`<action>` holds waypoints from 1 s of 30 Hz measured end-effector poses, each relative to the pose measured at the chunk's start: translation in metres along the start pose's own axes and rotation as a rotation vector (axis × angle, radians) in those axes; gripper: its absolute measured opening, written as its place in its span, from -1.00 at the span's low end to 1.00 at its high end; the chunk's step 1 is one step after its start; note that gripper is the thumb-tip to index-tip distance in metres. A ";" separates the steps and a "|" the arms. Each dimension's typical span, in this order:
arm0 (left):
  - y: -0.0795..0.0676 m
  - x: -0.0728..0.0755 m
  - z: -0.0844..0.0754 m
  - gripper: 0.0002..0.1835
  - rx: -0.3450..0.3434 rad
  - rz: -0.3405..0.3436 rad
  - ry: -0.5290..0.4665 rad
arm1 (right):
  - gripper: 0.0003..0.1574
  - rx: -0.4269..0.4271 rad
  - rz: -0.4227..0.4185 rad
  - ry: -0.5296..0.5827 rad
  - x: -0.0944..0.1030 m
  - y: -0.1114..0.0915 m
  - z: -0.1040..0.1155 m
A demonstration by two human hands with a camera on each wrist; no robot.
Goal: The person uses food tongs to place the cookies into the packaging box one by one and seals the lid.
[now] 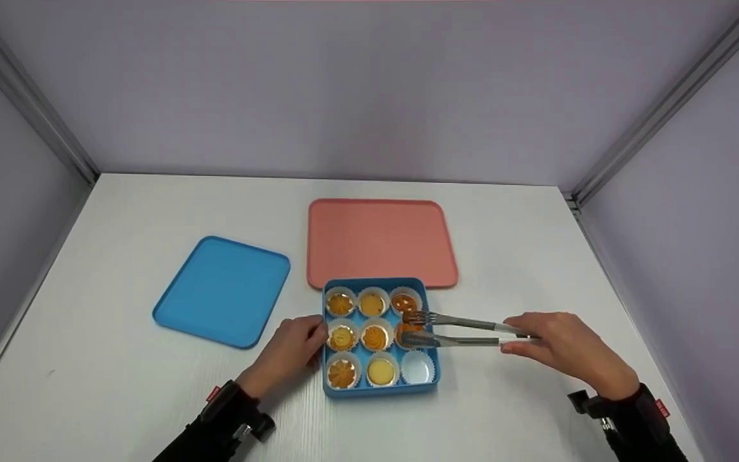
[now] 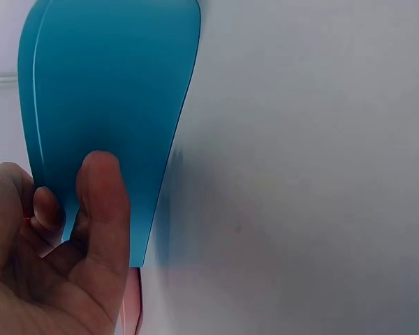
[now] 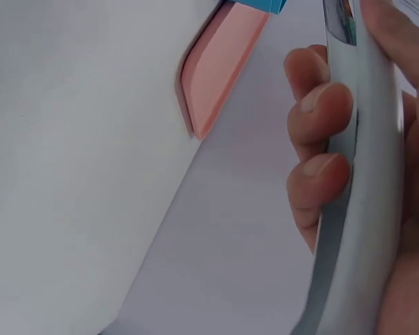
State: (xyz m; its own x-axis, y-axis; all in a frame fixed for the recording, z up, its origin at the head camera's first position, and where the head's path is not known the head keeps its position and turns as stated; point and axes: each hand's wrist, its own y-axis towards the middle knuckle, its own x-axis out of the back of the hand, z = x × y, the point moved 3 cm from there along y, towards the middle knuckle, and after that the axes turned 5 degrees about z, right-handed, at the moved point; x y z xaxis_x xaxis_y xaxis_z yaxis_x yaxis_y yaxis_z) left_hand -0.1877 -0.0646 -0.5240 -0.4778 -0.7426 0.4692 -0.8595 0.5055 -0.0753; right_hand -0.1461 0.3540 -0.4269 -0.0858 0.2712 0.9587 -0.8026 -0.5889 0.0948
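A blue box (image 1: pixel 382 393) holds mooncake-like sweets in white paper cups, set in rows; the front right cup (image 1: pixel 418 367) has no sweet in it. My left hand (image 1: pixel 294 343) grips the box's left side, with the thumb (image 2: pixel 103 202) against its outer wall in the left wrist view. In my right hand (image 1: pixel 565 346) are metal serving tongs (image 1: pixel 466 322) with pale handles, which my fingers wrap round in the right wrist view. Their spread tips, one slotted and one flat, lie over the middle right orange sweet (image 1: pixel 409 328) and partly hide it.
A pink tray (image 1: pixel 379 240) lies behind the box, whose back edge overlaps it in the head view. To the left is a flat blue tray (image 1: pixel 222 292), turned at an angle. Grey panels wall in the white table (image 1: pixel 504 256) at the back and sides.
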 end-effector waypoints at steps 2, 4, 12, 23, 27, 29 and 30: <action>0.001 0.000 0.001 -0.72 -0.004 -0.006 0.005 | -0.58 0.019 0.015 -0.029 0.004 0.001 0.005; 0.001 0.000 0.002 -0.71 -0.007 -0.007 0.001 | -0.58 0.022 0.032 -0.049 0.008 0.001 0.010; 0.003 -0.001 0.001 -0.72 0.009 0.003 -0.009 | -0.58 0.061 0.059 -0.188 0.022 0.003 0.030; 0.001 0.003 -0.002 -0.73 0.010 -0.003 -0.001 | -0.56 0.152 0.071 -0.325 0.038 0.014 0.059; 0.001 0.002 -0.001 -0.74 0.003 0.000 -0.003 | -0.57 0.157 0.076 -0.350 0.039 0.020 0.066; 0.001 0.002 -0.001 -0.74 0.000 0.002 -0.006 | -0.56 0.155 0.079 -0.357 0.039 0.022 0.068; 0.001 0.002 -0.001 -0.73 -0.002 0.001 -0.002 | -0.56 0.152 0.080 -0.368 0.039 0.022 0.069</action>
State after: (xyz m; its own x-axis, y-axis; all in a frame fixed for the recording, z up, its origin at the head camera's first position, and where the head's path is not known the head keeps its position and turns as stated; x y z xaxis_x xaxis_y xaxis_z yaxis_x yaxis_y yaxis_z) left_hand -0.1893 -0.0647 -0.5224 -0.4788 -0.7433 0.4671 -0.8589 0.5067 -0.0743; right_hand -0.1265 0.2986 -0.3691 0.0944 -0.0544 0.9940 -0.7029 -0.7107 0.0279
